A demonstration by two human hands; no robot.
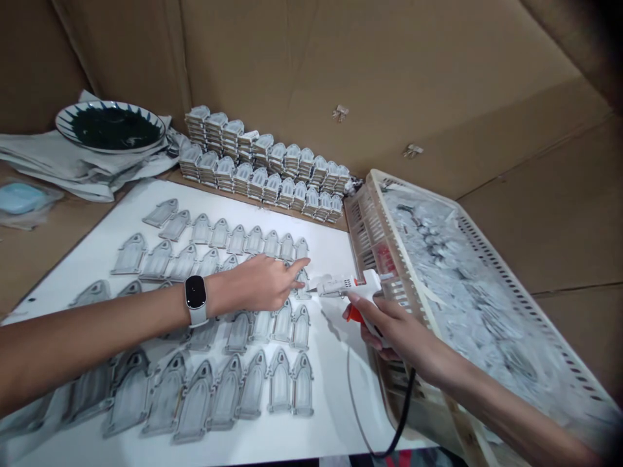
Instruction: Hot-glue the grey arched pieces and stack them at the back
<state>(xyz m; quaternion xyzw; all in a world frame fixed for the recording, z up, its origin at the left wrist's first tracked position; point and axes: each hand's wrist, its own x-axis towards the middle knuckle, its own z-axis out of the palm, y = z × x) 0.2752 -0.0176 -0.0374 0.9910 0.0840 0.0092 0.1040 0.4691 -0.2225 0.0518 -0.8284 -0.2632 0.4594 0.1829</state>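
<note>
My right hand [384, 321] is wrapped round a white hot glue gun [357, 283] with an orange-red trigger. Its nozzle points left, at a small arch-shaped clear grey piece [302, 288] at the right end of a row. Over that same piece reaches my left hand [270, 280], index finger and thumb stretched apart, the other fingers curled under. Whether its fingertips touch the piece I cannot tell. Rows of like arched pieces [280, 383] lie flat on a white board [335, 395]; my left forearm hides some.
Stacks of arched pieces [257, 181] line the back. On the right, a cream plastic basket [384, 214] holds many clear plastic bags [467, 311]. A plate of dark green material [117, 126] rests on cloth at back left. The gun's black cord [406, 415] hangs near the board's front edge.
</note>
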